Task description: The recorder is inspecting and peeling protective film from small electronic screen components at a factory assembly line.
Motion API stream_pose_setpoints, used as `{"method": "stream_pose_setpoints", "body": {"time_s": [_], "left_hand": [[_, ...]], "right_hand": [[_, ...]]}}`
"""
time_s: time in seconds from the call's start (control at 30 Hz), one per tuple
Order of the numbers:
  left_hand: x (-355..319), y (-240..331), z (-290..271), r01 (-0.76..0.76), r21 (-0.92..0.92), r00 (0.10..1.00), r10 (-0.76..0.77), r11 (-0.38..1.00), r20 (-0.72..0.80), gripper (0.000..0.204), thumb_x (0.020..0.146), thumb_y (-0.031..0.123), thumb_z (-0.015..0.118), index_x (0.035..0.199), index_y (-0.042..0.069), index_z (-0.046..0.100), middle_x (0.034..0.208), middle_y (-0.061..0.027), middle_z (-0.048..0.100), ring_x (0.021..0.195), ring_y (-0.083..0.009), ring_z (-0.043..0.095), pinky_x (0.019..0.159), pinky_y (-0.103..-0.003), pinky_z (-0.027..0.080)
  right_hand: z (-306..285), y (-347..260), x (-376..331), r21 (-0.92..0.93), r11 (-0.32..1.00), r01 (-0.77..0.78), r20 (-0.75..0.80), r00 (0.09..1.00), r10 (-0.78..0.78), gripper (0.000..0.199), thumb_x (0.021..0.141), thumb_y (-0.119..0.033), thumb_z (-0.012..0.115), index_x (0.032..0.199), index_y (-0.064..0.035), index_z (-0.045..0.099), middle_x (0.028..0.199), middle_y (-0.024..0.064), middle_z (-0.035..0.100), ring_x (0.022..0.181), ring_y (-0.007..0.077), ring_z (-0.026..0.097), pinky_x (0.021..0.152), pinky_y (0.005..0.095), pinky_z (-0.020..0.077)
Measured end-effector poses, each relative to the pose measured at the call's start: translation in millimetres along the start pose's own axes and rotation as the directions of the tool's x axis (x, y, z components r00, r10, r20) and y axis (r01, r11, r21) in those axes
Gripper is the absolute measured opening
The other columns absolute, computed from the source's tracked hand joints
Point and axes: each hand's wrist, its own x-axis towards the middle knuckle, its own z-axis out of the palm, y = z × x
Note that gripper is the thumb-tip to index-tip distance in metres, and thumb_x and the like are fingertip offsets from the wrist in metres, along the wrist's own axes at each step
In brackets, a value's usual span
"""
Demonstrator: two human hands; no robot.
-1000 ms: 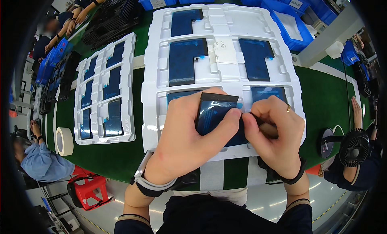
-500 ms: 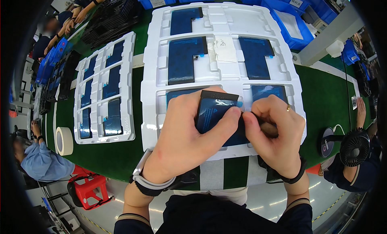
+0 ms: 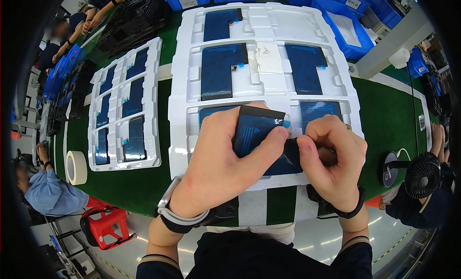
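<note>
My left hand point(image 3: 218, 166) is closed around a dark blue, film-covered battery point(image 3: 253, 131), its thumb pressing on the face near a small light-blue tab. The battery has a black band along its top edge and is held tilted over the large white tray point(image 3: 178, 72). Just right of it, my right hand point(image 3: 338, 156) is closed in a pinch close to the battery's side. What sits between those fingertips is too small and hidden to make out. In the tray lie several L-shaped blue batteries point(image 3: 216, 72), and a paper slip point(image 3: 269, 60) with handwriting lies between two of them.
A smaller white tray point(image 3: 154, 87) of batteries stands at left, with a tape roll point(image 3: 76, 167) near it. Blue bins point(image 3: 353, 51) line the back. A grey post point(image 3: 379, 55) and a small black fan point(image 3: 422, 178) stand at right. Other people work around the table.
My right hand has shifted slightly to the right, away from the battery's edge, still pinched. My left hand and the battery have barely moved.
</note>
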Motion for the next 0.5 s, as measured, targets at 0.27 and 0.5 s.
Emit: {"method": "stream_pose_setpoints", "body": {"time_s": [0.27, 0.5], "left_hand": [[-1.4, 1.7, -1.7, 0.03, 0.032, 0.999, -0.031, 0.999, 0.032, 0.015, 0.079, 0.01, 0.065, 0.082, -0.003, 0.059, 0.06, -0.0057, 0.058, 0.052, -0.006, 0.048, 0.048, -0.023, 0.04], [-0.7, 3.3, -1.8, 0.01, 0.055, 1.0, -0.011, 0.998, 0.012, 0.015, 0.078, 0.011, 0.065, 0.079, -0.003, 0.059, 0.06, -0.0053, 0.058, 0.054, -0.007, 0.049, 0.049, -0.024, 0.04]], "right_hand": [[4.2, 2.1, 1.2, -0.102, 0.991, 0.089, -0.006, 0.996, -0.09, 0.014, 0.074, -0.003, 0.07, 0.078, -0.0024, 0.057, 0.068, 0.0037, 0.057, 0.048, 0.0109, 0.056, 0.041, 0.0211, 0.0401], [3.8, 0.0, 0.2, -0.085, 0.994, 0.066, -0.013, 0.998, -0.067, 0.014, 0.073, -0.002, 0.07, 0.079, -0.003, 0.057, 0.069, 0.0033, 0.057, 0.048, 0.0114, 0.057, 0.042, 0.022, 0.0412]]}}
